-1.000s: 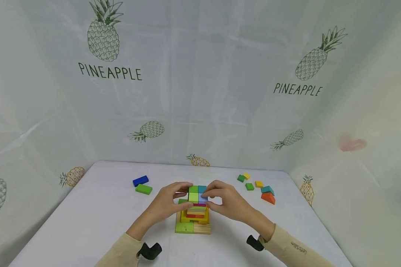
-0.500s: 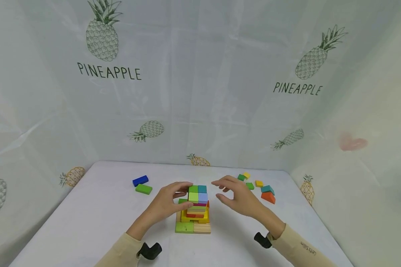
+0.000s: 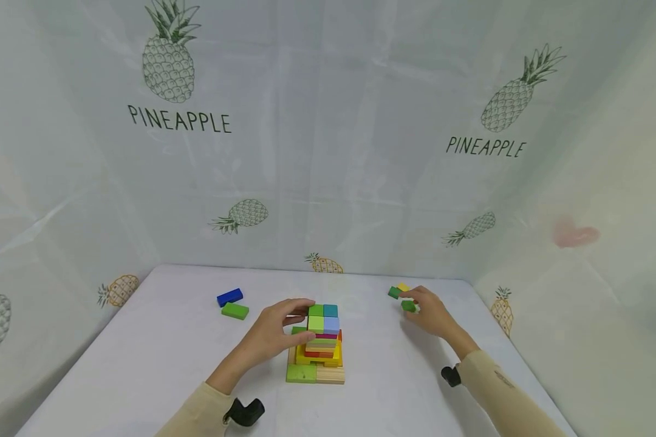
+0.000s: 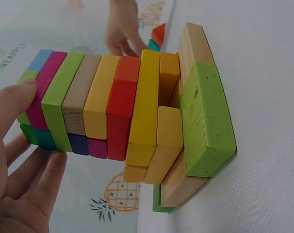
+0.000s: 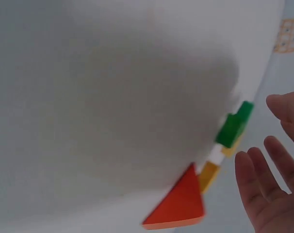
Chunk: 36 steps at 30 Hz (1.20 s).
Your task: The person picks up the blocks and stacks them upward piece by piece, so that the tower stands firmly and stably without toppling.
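Observation:
A tower of coloured wooden blocks [image 3: 324,345] stands on a base of flat green and bare-wood blocks [image 3: 302,373]. My left hand [image 3: 270,332] holds the tower's upper part, thumb on the near side and fingers behind, touching the top layers in the left wrist view. Light green, blue, green and teal blocks form its top. Over on the right, my right hand [image 3: 433,314] hovers by a small green block [image 3: 408,306]. Its fingers [image 5: 256,187] are spread and hold nothing in the right wrist view, where an orange-red triangular block [image 5: 180,201] lies nearby.
At the far right lie a dark green block [image 3: 394,292] and a yellow block [image 3: 403,286]. A blue block [image 3: 230,297] and a green block [image 3: 235,311] lie left of the tower. A pineapple-printed curtain [image 3: 333,182] closes off the table's back edge.
My right hand has left the top of the tower and moved right to the loose blocks, now covering some of them. The left hand and the tower look the same.

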{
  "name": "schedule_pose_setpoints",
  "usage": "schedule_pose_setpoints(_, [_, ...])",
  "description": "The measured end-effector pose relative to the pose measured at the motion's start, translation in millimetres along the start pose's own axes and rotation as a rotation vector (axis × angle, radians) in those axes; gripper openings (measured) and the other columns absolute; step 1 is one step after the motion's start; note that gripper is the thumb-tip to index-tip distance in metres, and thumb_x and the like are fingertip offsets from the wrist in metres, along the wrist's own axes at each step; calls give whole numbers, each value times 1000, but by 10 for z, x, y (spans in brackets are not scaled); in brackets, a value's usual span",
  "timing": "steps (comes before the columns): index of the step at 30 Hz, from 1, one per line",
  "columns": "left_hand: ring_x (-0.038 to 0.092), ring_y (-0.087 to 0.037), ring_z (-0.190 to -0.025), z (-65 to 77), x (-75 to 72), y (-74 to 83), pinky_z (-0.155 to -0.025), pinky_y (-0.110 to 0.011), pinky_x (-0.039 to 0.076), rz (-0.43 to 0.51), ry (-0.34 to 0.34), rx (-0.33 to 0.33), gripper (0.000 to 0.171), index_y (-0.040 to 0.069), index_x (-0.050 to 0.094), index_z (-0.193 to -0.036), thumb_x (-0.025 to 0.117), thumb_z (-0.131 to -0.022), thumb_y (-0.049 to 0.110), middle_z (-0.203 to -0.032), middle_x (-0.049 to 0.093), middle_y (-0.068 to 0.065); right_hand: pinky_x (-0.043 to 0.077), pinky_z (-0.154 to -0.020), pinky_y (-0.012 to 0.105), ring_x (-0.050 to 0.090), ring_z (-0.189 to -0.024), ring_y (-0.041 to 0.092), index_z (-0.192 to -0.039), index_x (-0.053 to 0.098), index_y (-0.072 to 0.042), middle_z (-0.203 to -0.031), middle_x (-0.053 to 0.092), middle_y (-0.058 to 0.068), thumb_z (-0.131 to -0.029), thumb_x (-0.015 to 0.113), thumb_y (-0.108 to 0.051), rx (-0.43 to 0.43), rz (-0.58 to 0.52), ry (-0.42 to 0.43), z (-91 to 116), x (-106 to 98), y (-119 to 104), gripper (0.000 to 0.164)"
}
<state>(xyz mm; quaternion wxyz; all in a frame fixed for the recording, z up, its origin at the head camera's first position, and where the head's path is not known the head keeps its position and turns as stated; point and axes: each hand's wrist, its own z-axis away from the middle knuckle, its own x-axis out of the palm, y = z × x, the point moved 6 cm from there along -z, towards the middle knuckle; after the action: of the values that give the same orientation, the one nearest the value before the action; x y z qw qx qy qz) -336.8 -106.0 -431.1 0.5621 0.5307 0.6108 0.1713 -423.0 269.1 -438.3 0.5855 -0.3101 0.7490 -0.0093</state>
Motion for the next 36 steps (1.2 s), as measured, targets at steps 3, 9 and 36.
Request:
schedule_pose_setpoints(3, [66,-16,-128,-2,0,6,-107,-34,54,2,-1,2,69,20,58,-151,87,-91,38,-143,64,3,59,-88,51,66,-104,38,-130,71,3,-125,65,22,-86,82,3,68,3,-33,-13,60,163,46])
schedule_pose_setpoints(9, [66,-14,-127,-1,-2,-3,-107,-33,54,-6,0,2,68,22,58,-150,86,-91,39,-142,64,5,60,-88,51,67,-102,33,-131,70,4,-125,66,22,-86,81,3,126,21,-79,-61,148,294,45])
schedule_pose_setpoints(36, [67,-17,-127,-4,-6,19,-106,-33,55,-32,2,6,68,20,58,-150,87,-91,37,-143,63,5,63,-78,27,71,-86,16,-117,77,0,-104,71,8,-91,79,0,-147,-168,-23,-186,2,-881,27])
